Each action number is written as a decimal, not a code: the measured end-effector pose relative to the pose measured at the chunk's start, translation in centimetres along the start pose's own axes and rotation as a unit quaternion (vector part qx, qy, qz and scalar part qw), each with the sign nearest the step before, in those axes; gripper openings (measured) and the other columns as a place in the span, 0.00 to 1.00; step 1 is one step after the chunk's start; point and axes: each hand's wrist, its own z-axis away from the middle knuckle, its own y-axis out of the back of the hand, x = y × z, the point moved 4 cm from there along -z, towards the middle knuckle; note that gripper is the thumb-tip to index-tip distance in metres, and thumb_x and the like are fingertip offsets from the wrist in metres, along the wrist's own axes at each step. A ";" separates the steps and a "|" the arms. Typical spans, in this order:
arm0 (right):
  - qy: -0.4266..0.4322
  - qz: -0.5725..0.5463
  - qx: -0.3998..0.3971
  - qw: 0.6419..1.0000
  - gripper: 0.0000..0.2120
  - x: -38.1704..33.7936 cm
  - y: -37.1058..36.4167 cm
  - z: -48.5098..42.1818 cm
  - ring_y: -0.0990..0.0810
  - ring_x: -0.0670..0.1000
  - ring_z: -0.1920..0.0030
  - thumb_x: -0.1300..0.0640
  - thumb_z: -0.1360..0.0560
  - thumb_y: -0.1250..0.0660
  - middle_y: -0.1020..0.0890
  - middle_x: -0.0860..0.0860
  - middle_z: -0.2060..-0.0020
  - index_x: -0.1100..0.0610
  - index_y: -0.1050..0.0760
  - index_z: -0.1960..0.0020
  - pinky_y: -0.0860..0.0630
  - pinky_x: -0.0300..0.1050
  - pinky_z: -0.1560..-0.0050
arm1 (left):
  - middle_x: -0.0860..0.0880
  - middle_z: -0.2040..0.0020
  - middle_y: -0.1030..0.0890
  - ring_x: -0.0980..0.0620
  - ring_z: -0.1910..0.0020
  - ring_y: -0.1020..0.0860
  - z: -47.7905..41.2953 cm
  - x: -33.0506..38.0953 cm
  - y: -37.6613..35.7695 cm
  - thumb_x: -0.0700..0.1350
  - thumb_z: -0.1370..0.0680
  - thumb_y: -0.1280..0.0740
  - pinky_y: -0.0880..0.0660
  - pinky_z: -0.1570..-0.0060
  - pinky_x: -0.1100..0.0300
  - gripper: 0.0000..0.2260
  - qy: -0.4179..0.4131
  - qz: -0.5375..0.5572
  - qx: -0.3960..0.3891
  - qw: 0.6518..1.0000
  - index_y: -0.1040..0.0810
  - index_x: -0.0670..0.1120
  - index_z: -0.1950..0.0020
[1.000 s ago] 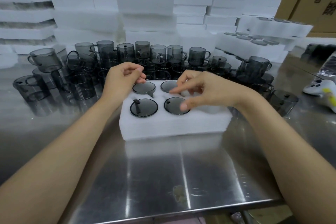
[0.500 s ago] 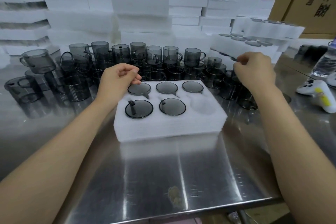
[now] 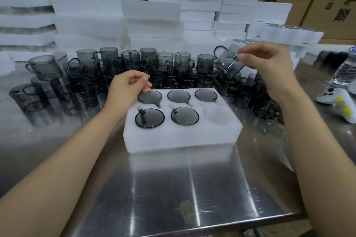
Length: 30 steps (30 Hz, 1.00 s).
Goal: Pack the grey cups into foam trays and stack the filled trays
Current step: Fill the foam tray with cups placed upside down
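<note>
The right grip (image 3: 269,65) is clamped on a grey cup (image 3: 228,61), thumb and fingertips pinching its wall, and holds it in the air above the loose cups (image 3: 167,61) at the far right of the foam tray (image 3: 183,138). The cup hangs tilted, its long axis leaning well off vertical, with the handle up at the far-left side.

Five of the tray's six pockets are filled. The empty pocket (image 3: 216,115) is at the near-right corner — nearer than the held cup, a little to its left and lower. The right grip is clearly the closer of the two to that pocket, so I judge the move is its own: bring the cup toward the near side and down, and turn its axis upright before it seats. The seated cups have their handles in notches, so the handle will probably need lining up too; I cannot make out a notch at the empty pocket.

The left grip (image 3: 128,86) holds nothing: its fingers are loosely curled at the tray's far-left corner, the thumb tip at the rim of the far-left seated cup. It looks placed to steady the tray on the table (image 3: 173,188) — foam is light and may slide.
</note>
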 end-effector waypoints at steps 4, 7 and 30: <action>-0.020 -0.065 -0.191 0.979 0.20 -0.5 -1.2 0.7 0.20 0.44 0.62 0.75 0.29 0.35 0.17 0.45 0.67 0.51 0.17 0.66 0.26 0.34 0.55 | 0.49 0.62 0.17 0.60 0.69 0.21 0.0 0.0 0.0 0.39 0.21 0.34 0.25 0.59 0.69 0.06 0.002 0.000 0.000 1.000 0.19 0.47 0.54; -0.041 -0.064 -0.278 0.958 0.13 -0.6 -1.9 1.4 0.22 0.45 0.63 0.67 0.34 0.32 0.19 0.47 0.68 0.50 0.17 0.66 0.26 0.34 0.56 | 0.48 0.61 0.17 0.60 0.69 0.21 0.1 0.1 -0.1 0.38 0.21 0.35 0.25 0.60 0.70 0.05 0.002 -0.002 -0.002 1.000 0.19 0.44 0.52; -0.100 0.039 -0.432 0.896 0.18 0.7 -4.3 2.8 0.23 0.49 0.39 0.50 0.35 0.24 0.20 0.48 0.45 0.50 0.17 0.46 0.30 0.45 0.37 | 0.49 0.62 0.17 0.60 0.68 0.21 0.1 0.1 -0.1 0.38 0.21 0.35 0.25 0.60 0.70 0.05 0.001 -0.011 -0.002 1.000 0.19 0.44 0.52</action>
